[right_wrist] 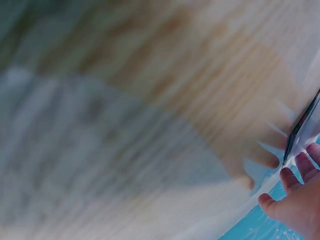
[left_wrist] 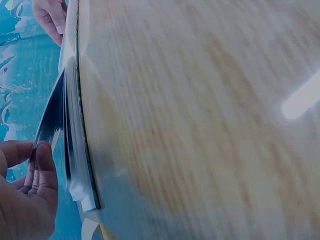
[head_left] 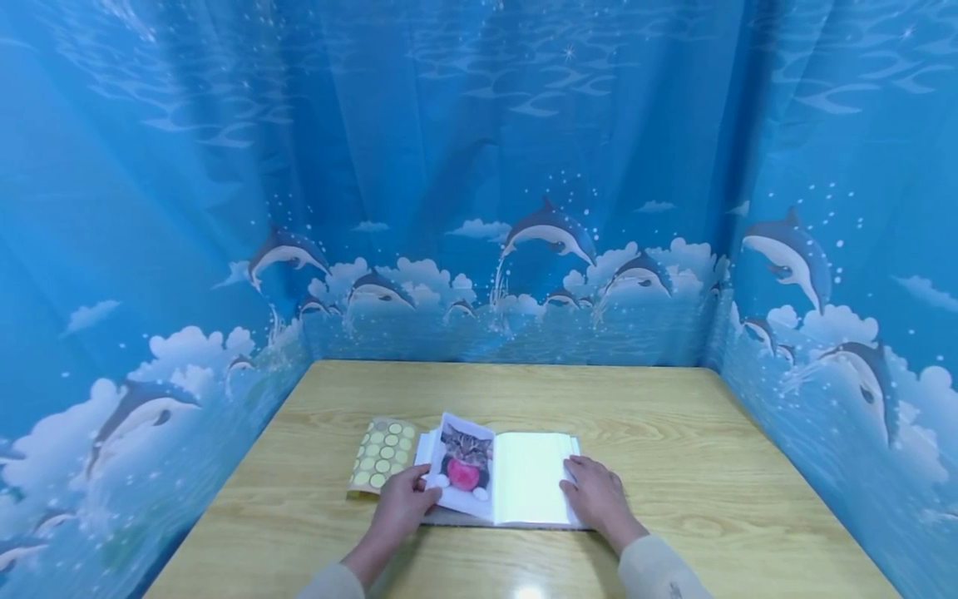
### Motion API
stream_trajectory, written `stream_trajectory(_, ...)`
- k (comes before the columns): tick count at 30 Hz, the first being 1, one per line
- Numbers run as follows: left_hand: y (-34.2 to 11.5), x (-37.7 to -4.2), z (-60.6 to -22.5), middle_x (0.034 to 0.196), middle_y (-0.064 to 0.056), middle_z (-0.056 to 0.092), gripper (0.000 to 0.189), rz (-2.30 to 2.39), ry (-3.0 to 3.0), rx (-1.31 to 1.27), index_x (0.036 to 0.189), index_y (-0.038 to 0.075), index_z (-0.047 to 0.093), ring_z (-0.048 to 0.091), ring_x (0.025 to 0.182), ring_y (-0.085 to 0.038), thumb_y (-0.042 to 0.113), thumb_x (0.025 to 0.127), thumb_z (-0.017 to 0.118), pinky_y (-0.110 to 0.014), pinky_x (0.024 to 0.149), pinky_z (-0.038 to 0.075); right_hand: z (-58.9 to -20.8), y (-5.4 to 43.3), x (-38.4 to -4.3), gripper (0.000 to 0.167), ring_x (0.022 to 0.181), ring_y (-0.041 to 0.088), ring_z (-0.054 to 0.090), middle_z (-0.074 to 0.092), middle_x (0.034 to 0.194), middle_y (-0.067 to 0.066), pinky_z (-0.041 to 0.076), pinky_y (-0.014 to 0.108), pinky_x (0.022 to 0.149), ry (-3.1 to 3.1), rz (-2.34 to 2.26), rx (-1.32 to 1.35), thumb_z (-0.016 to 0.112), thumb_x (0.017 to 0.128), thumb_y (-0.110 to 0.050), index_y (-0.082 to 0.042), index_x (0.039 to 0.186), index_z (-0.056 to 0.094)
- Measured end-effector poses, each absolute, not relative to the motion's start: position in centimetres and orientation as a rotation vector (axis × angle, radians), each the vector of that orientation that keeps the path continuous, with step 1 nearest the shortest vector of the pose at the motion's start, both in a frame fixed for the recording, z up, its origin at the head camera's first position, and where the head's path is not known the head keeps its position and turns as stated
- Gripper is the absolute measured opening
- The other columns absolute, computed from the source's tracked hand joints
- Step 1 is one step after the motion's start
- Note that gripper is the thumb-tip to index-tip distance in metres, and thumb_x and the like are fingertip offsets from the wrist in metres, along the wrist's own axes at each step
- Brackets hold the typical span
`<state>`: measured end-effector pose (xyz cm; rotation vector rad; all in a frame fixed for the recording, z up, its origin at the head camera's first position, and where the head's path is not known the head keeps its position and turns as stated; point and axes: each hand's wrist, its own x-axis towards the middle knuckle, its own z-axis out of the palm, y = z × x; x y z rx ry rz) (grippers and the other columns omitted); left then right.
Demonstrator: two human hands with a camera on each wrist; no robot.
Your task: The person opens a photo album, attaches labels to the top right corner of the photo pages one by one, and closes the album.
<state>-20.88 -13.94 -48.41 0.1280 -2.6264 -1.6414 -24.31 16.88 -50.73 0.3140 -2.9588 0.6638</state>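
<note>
A photo album (head_left: pixel 533 478) lies open on the table, its right page blank and white. On its left side, a page with a picture of a cat (head_left: pixel 466 453) and a pink ball stands raised at an angle. My left hand (head_left: pixel 404 502) pinches the outer edge of that page between thumb and fingers; the lifted page (left_wrist: pixel 49 112) shows edge-on in the left wrist view. At the album's right edge rests my right hand (head_left: pixel 596 497), fingertips on the page border. The right wrist view shows that hand (right_wrist: pixel 299 200) with fingers spread at the album's corner.
A sheet of round yellow stickers (head_left: pixel 383 453) lies left of the album, its near edge curled up. The wood-grain table (head_left: pixel 718 499) extends around both. Blue curtains (head_left: pixel 479 166) printed with dolphins enclose the back and sides.
</note>
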Motion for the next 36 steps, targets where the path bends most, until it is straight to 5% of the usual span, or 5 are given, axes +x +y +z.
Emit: stream_trajectory(36,-18.8,-23.0,-48.4,0.083,-0.008,0.067,0.039,-1.349,-2.599,0.202,0.117,-0.01,0.064,0.061,0.071,-0.018,0.009,0.084,0.073,-0.032,0.063,0.054,-50.6,16.9,-24.1,0.041,0.129,0.047,0.044,0.052,0.139,0.024,0.03,0.07,0.104,-2.944,0.664,0.343,0.057,0.099,-0.017,0.005,0.133,0.057)
